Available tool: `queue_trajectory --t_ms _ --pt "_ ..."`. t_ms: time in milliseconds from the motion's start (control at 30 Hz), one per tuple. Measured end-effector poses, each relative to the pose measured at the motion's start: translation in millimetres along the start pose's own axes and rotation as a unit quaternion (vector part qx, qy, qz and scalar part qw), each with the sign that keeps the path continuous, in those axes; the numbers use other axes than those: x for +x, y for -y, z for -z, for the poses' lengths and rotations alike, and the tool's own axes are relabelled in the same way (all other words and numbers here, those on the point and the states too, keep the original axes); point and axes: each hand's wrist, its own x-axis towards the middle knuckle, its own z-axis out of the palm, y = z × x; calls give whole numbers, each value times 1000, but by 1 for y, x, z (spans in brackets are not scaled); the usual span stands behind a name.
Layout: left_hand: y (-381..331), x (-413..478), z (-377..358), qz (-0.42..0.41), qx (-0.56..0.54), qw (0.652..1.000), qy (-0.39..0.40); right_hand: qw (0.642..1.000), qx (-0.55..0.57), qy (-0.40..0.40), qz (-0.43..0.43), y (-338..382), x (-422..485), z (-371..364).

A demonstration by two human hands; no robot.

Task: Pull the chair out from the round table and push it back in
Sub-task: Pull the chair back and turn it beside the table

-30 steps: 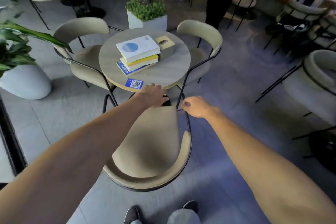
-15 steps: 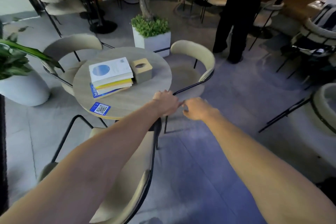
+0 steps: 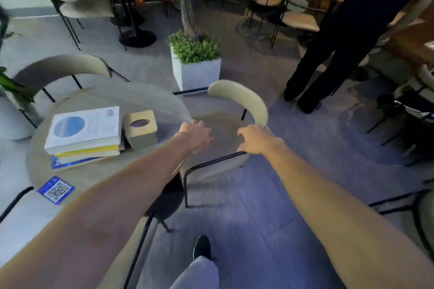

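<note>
1. The beige chair (image 3: pixel 242 98) stands at the right side of the round table (image 3: pixel 98 97), its seat close against the rim.
2. My left hand (image 3: pixel 196 135) hangs over the chair seat, just beside the table's rim, fingers loosely bent with nothing in them.
3. My right hand (image 3: pixel 257 139) is farther right of the table, at the near end of the curved backrest. The fingers are curled, but I cannot tell whether they grip it.
4. On the table lie a stack of books (image 3: pixel 85 134), a wooden tissue box (image 3: pixel 141 129) and a blue QR card (image 3: pixel 56 189).

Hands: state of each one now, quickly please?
Left hand: open, holds nothing.
Right hand: fingers curled at the chair; grip cannot be told.
</note>
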Motion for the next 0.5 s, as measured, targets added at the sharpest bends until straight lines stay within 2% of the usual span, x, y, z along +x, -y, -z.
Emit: queue_trajectory --t_ms 300,433,500 --pt "-1 162 58 70 -29 997 3 998 -22 7 63 -121 150 59" --pt "-11 222 66 121 -28 992 23 990 -72 16 121 -160 221 79" --pt "-17 243 67 163 -62 984 31 983 -89 13 159 -172 253 91"
